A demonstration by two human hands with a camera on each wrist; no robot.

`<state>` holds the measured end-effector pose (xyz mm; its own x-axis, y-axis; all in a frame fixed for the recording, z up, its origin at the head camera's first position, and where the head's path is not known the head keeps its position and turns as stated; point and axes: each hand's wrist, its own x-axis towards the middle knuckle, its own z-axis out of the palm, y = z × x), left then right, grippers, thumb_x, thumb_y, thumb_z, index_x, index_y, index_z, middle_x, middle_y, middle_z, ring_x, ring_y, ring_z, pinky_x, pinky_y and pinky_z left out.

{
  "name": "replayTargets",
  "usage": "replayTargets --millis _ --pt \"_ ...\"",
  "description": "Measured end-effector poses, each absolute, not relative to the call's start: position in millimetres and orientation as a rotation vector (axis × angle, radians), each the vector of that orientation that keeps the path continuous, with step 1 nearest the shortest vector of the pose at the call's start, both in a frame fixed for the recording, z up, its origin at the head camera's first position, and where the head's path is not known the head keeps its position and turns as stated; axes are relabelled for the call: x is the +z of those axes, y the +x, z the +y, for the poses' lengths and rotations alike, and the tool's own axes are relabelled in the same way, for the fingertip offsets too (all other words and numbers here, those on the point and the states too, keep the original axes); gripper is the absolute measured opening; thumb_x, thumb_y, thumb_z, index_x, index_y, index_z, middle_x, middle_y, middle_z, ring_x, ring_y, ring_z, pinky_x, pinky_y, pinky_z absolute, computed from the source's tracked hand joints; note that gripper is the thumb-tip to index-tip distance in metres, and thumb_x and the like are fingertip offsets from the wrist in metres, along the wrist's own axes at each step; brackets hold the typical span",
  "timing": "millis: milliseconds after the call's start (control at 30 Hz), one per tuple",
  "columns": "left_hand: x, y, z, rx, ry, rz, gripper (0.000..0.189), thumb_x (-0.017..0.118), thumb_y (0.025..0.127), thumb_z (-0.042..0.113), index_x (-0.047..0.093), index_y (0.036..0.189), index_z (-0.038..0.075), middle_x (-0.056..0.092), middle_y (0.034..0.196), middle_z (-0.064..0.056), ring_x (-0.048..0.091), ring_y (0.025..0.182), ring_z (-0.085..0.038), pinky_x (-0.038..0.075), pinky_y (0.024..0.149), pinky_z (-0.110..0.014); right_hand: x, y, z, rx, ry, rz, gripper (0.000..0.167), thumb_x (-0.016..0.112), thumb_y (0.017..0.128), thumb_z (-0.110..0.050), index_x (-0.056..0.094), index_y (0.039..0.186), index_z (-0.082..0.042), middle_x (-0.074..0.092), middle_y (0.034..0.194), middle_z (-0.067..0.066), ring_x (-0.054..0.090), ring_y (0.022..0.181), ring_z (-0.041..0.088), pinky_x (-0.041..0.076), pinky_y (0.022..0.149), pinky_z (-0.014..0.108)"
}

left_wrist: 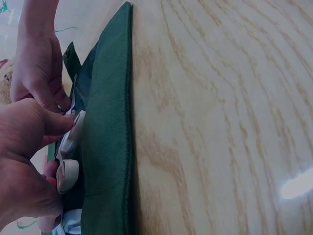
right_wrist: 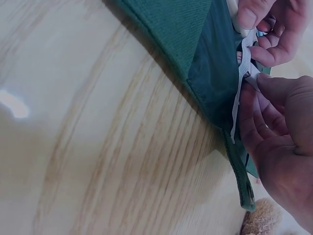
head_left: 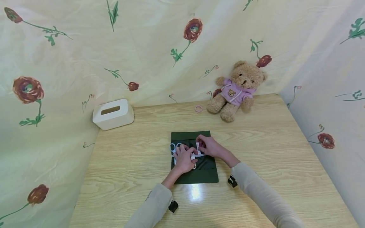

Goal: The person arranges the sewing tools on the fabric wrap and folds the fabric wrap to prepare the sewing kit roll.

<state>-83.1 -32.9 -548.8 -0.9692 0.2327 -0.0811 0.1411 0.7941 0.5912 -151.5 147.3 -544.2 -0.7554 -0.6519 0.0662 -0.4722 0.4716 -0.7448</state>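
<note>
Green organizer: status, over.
Right hand pinches white item at elastic band. Left hand at same band. Green organizer lying open. No obstruction apparent.

And here's the bench [head_left: 128, 158], pale wood grain, smooth, throwing back a glossy glare! On it, the green organiser [head_left: 196, 179]: matt, finely textured outside, its lining [right_wrist: 210, 73] slicker dark fabric. Across that, a ribbed, cloth-like elastic band [right_wrist: 246, 56]; tucked in, a smooth, plastic-looking white stick [right_wrist: 252, 74]. Smooth plastic again on the scissors' handles [head_left: 172, 147] and the satiny tissue box [head_left: 121, 118]. Rough, shaggy plush on the bear [head_left: 247, 76]!
</note>
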Motion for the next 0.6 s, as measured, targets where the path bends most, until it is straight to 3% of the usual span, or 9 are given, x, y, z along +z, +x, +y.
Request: replayTargets --millis 600 --pt "-548.6 -82.5 -32.6 0.969 0.276 2.825 0.017 0.071 0.083 0.009 0.063 0.092 0.021 0.038 0.108 -0.01 0.031 0.107 -0.037 0.025 0.084 -0.052 -549.1 -149.3 149.1 -1.145 -0.928 2.466 0.017 0.068 0.088 0.004 0.061 0.102 -0.002 0.059 0.085 0.001 0.057 0.074 0.012 0.049 0.067 0.03"
